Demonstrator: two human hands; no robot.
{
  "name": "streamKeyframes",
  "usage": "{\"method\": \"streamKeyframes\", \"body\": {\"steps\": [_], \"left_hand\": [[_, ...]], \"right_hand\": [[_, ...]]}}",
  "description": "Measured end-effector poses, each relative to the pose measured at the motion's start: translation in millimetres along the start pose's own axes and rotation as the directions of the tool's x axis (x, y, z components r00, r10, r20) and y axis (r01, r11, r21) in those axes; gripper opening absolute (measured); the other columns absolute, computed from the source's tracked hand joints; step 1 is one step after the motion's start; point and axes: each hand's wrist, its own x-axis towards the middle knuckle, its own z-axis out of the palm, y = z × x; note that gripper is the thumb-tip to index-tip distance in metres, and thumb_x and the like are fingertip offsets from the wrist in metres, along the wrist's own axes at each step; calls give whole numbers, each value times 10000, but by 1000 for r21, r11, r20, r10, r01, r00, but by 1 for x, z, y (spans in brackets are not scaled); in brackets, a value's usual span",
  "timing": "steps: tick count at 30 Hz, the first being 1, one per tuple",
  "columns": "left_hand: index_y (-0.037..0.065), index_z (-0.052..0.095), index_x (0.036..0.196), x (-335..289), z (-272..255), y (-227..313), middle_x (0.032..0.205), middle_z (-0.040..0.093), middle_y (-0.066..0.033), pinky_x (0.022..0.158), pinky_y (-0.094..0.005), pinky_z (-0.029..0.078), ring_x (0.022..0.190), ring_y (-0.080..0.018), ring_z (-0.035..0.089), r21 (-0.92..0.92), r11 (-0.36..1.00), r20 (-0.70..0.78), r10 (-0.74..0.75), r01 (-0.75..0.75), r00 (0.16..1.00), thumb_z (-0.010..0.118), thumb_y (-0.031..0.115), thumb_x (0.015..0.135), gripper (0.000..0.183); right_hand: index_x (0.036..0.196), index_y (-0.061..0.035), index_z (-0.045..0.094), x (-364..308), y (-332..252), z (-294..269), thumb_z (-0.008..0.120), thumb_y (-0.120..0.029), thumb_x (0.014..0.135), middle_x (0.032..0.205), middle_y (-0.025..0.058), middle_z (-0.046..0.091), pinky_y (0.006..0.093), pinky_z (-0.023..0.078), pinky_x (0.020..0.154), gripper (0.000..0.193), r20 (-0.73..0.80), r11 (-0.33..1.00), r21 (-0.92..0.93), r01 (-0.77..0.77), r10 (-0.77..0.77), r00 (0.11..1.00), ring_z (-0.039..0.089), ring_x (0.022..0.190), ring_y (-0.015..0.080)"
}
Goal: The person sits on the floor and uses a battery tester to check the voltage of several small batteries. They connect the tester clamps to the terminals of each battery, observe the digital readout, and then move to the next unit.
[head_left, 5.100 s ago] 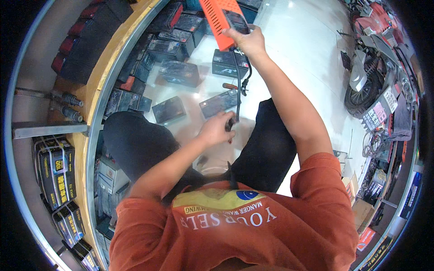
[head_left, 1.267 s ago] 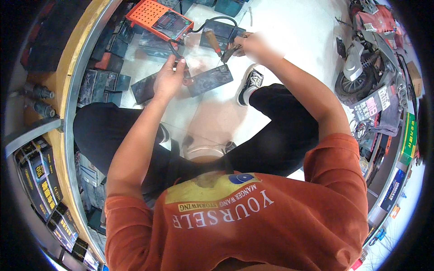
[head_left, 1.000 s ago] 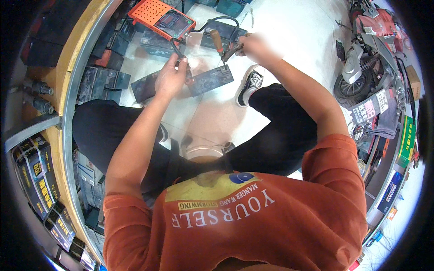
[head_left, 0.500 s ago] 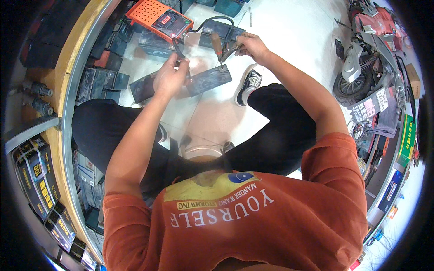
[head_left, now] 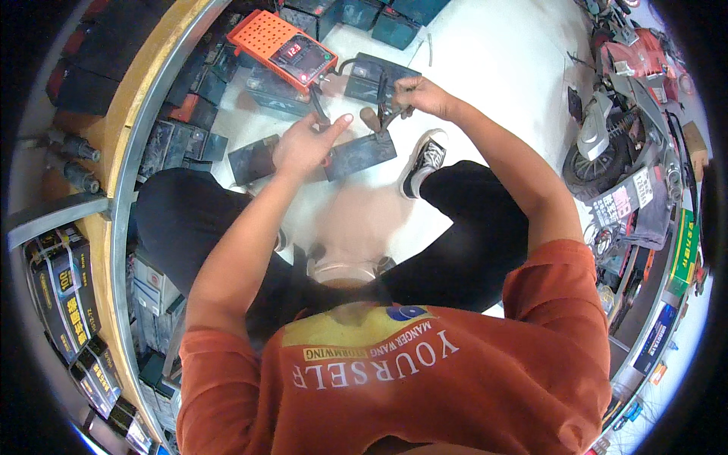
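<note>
An orange handheld tester (head_left: 277,45) with a lit red display lies on dark batteries beyond my hands. From its near end a black lead (head_left: 318,102) runs to my left hand (head_left: 302,145), which curls around it with the thumb raised; the fingers underneath are hidden. Just below, a dark rectangular battery (head_left: 362,158) sits on the floor, a bit of red showing by my left palm. My right hand (head_left: 425,97) grips a dark clamp (head_left: 390,114) with a brown, rounded part (head_left: 370,117), over that battery's far right corner. Whether its jaws bite the terminal is unclear.
Another battery (head_left: 254,159) lies left of my left hand, and one more (head_left: 371,76) stands behind the clamp. Several batteries line the shelf at left. My shoe (head_left: 426,161) is close to the near battery. A scooter wheel (head_left: 595,163) stands at right.
The tester's display reading has changed. My left thumb has lifted away from the lead. The brown part of the clamp has swung down toward the battery. The whole view has shifted slightly.
</note>
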Motion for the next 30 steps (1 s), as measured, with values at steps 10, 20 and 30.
{"method": "streamKeyframes", "body": {"steps": [10, 20, 30], "left_hand": [[49, 658, 1151, -1, -4, 10, 609, 646, -24, 594, -294, 487, 563, -138, 657, 74, 997, 78, -24, 18, 997, 578, 829, 737, 887], [86, 676, 1048, 2, -2, 3, 683, 679, -51, 597, -305, 512, 602, -151, 672, 121, 993, 32, -11, 7, 999, 615, 840, 697, 834], [76, 666, 1031, 8, 3, -7, 676, 668, -58, 631, -326, 504, 641, -190, 668, 68, 995, 42, 72, -74, 997, 565, 698, 844, 657]], "right_hand": [[716, -60, 580, -8, -12, 11, 672, -223, 796, 688, 60, 607, 304, 531, 667, 204, 99, 983, -165, 76, -60, 993, 640, 695, 163], [1055, 21, 589, -37, -51, 35, 766, -292, 694, 1059, 208, 618, 443, 477, 888, 509, 61, 387, -883, 267, -468, 882, 561, 1055, 360], [1145, 4, 536, -44, -62, 97, 715, -166, 805, 965, 189, 646, 444, 503, 841, 420, 112, 577, -719, 389, -456, 883, 607, 1001, 366]]}}
